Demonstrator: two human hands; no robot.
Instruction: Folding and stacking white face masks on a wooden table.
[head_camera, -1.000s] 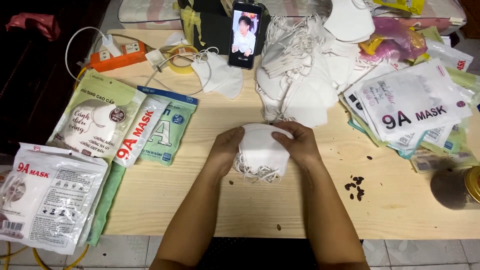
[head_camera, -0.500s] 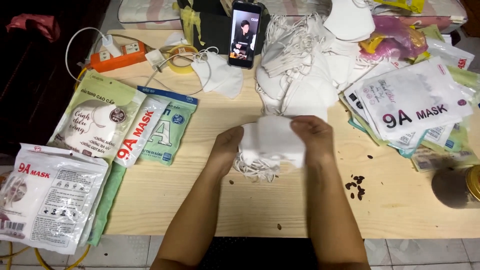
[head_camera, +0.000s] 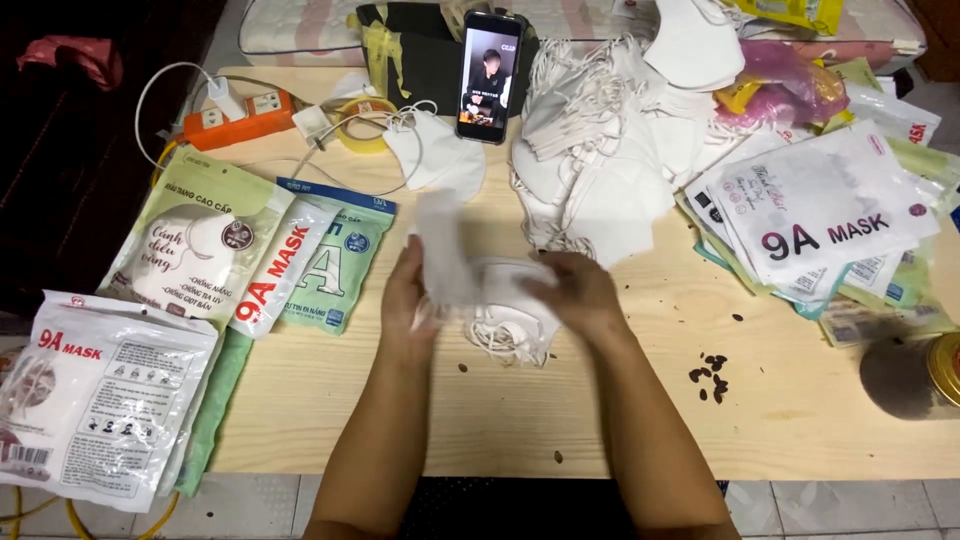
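Head view, hands: I see the left hand (head_camera: 408, 305) at table centre, fingers closed on a thin white mask (head_camera: 443, 250) held upright and blurred.
Right hand: the right hand (head_camera: 575, 293) lies palm down on a small stack of white masks (head_camera: 508, 315), fingers curled over its far edge, holding it down.
Stack: it rests on the wooden table (head_camera: 820, 400), between my two hands, ear loops spilling toward the near side.
Far centre: a phone (head_camera: 489, 77) stands propped upright, screen lit.
Far right: a big loose heap of white masks (head_camera: 610, 150), just beyond the right hand.
Right: flat printed mask bags (head_camera: 820, 210) fanned in a pile; dark crumbs (head_camera: 712, 368) on the wood nearer me.
Left: three filled mask packets (head_camera: 260, 260) side by side; one more white packet (head_camera: 100, 395) hangs off the near left corner.
Far left: an orange power strip (head_camera: 240, 117) with white cables, and a tape roll (head_camera: 365, 125) beside it.
Near right edge: a round tin (head_camera: 945, 368), only partly in frame.
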